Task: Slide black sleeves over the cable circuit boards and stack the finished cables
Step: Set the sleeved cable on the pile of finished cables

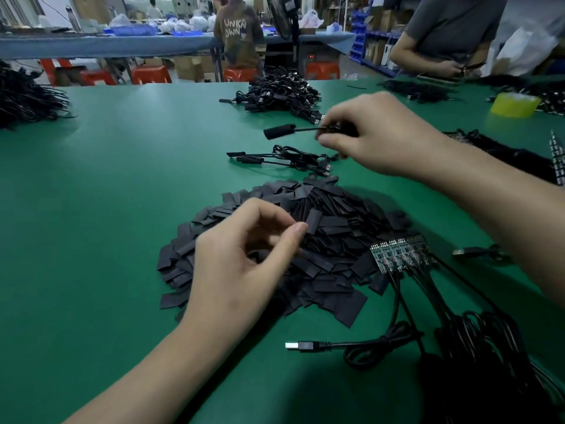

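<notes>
A heap of flat black sleeves (330, 240) lies on the green table (122, 194) in front of me. My left hand (244, 258) hovers over the heap's left side, thumb and fingers curled together; I cannot tell whether they pinch a sleeve. My right hand (376, 133) grips a sleeved cable (281, 131) by its wire above a small stack of finished cables (290, 160). Several bare green circuit boards (397, 254) with black cables (477, 347) lie at the heap's right edge.
A larger pile of finished cables (281, 90) sits farther back. More cable bundles (24, 96) lie at the far left. A yellow tape roll (515, 104) stands at the right. A person (452, 35) works across the table. A loose USB plug (298, 345) lies near me.
</notes>
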Demonstrator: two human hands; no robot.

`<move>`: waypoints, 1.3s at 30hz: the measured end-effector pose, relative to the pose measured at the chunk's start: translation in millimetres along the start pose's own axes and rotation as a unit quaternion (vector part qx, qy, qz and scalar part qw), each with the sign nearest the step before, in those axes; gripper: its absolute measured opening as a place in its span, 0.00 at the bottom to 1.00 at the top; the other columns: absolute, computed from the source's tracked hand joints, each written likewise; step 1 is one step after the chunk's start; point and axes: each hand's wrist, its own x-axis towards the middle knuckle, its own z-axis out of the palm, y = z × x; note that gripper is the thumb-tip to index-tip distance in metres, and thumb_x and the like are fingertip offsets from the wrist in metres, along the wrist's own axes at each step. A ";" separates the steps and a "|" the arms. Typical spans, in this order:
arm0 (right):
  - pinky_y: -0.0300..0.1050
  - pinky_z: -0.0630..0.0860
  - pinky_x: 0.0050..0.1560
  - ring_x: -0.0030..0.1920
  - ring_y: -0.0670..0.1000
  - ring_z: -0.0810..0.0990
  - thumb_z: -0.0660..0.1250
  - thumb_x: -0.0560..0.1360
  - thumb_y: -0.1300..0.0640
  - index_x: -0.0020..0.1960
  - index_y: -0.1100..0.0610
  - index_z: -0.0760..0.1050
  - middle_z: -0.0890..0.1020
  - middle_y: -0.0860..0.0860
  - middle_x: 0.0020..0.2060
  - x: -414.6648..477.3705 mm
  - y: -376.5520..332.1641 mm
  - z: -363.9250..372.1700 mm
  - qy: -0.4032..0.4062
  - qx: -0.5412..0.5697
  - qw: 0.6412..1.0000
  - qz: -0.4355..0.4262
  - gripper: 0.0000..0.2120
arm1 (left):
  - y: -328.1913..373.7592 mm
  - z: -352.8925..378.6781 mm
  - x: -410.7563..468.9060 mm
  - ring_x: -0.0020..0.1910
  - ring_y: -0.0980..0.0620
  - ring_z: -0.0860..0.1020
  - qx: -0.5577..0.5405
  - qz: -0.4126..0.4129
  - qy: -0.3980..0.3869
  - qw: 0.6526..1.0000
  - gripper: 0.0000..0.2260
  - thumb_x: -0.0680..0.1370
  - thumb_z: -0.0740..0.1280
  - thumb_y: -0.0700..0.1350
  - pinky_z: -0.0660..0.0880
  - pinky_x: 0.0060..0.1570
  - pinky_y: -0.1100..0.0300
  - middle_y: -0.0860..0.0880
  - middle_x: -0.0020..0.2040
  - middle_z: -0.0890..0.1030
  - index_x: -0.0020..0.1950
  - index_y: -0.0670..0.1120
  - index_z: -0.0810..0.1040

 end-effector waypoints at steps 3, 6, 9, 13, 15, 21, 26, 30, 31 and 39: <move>0.53 0.78 0.55 0.55 0.58 0.80 0.66 0.82 0.49 0.61 0.55 0.81 0.84 0.54 0.55 62.3 2.6 24.6 -0.025 -0.070 0.997 -0.012 0.13 | 1.2 0.9 -1.3 0.38 0.49 0.84 0.024 0.012 -0.014 1.000 0.05 0.77 0.73 0.47 0.78 0.38 0.51 0.52 0.37 0.83 0.43 0.51 0.79; 0.56 0.77 0.60 0.60 0.61 0.78 0.63 0.83 0.51 0.65 0.57 0.79 0.81 0.57 0.61 109.4 3.5 49.5 -0.077 -0.100 0.992 -0.014 0.15 | 0.1 -0.4 -0.5 0.39 0.51 0.84 0.038 0.016 -0.027 0.999 0.05 0.77 0.73 0.47 0.78 0.39 0.58 0.53 0.38 0.83 0.43 0.50 0.79; 0.53 0.75 0.62 0.63 0.62 0.76 0.63 0.83 0.53 0.68 0.59 0.76 0.79 0.59 0.64 135.5 2.0 71.1 -0.112 -0.122 0.986 -0.026 0.17 | -2.1 -0.2 1.6 0.39 0.54 0.82 0.042 0.022 -0.034 0.998 0.05 0.77 0.74 0.45 0.73 0.39 0.68 0.55 0.38 0.82 0.43 0.50 0.80; 0.56 0.72 0.66 0.69 0.62 0.72 0.67 0.81 0.48 0.77 0.55 0.68 0.71 0.59 0.70 142.3 2.2 91.1 -0.148 -0.159 0.976 -0.028 0.27 | -4.3 1.0 2.5 0.38 0.56 0.80 0.054 0.033 -0.038 0.997 0.05 0.77 0.73 0.47 0.72 0.38 0.70 0.57 0.37 0.81 0.43 0.52 0.79; 0.58 0.70 0.68 0.69 0.62 0.71 0.67 0.81 0.47 0.77 0.54 0.68 0.70 0.58 0.70 133.8 -2.4 90.3 -0.136 -0.154 0.978 -0.033 0.26 | -5.7 0.6 2.6 0.38 0.55 0.81 0.054 0.032 -0.039 0.997 0.05 0.77 0.73 0.48 0.73 0.36 0.69 0.56 0.37 0.80 0.43 0.53 0.79; 0.50 0.75 0.59 0.55 0.52 0.76 0.68 0.79 0.46 0.59 0.49 0.80 0.76 0.51 0.55 46.7 -21.9 47.0 -0.109 -0.080 0.988 -0.073 0.12 | -4.9 1.7 0.9 0.39 0.54 0.81 0.062 0.024 -0.051 0.997 0.05 0.77 0.73 0.49 0.75 0.35 0.60 0.55 0.37 0.81 0.43 0.53 0.80; 0.48 0.77 0.53 0.47 0.45 0.79 0.72 0.76 0.46 0.49 0.47 0.80 0.79 0.42 0.44 -44.6 -9.5 -4.4 -0.197 -0.058 0.978 -0.028 0.05 | -3.0 1.7 0.1 0.38 0.53 0.82 0.062 -0.003 -0.050 0.997 0.04 0.78 0.72 0.48 0.75 0.36 0.62 0.54 0.37 0.82 0.43 0.52 0.80; 0.46 0.76 0.56 0.49 0.44 0.78 0.72 0.73 0.40 0.51 0.44 0.78 0.78 0.41 0.46 -89.8 12.0 -16.6 -0.256 -0.084 0.963 0.026 0.12 | -0.3 3.1 -1.1 0.38 0.52 0.82 0.075 -0.008 -0.049 0.996 0.04 0.78 0.71 0.47 0.76 0.37 0.61 0.54 0.37 0.83 0.44 0.52 0.80; 0.47 0.76 0.57 0.50 0.44 0.78 0.72 0.73 0.39 0.53 0.44 0.77 0.77 0.41 0.47 -96.6 15.5 -14.0 -0.264 -0.088 0.960 0.029 0.13 | 0.2 3.5 -1.7 0.38 0.52 0.82 0.076 -0.007 -0.049 0.996 0.04 0.78 0.71 0.47 0.76 0.37 0.60 0.54 0.37 0.83 0.44 0.51 0.80; 0.49 0.76 0.53 0.45 0.46 0.79 0.75 0.73 0.46 0.44 0.44 0.73 0.81 0.44 0.42 -107.8 21.2 -15.4 -0.204 0.038 0.977 0.038 0.11 | 4.9 2.7 -5.3 0.40 0.51 0.82 0.085 -0.003 -0.074 0.994 0.02 0.79 0.71 0.46 0.78 0.40 0.55 0.55 0.39 0.83 0.46 0.51 0.82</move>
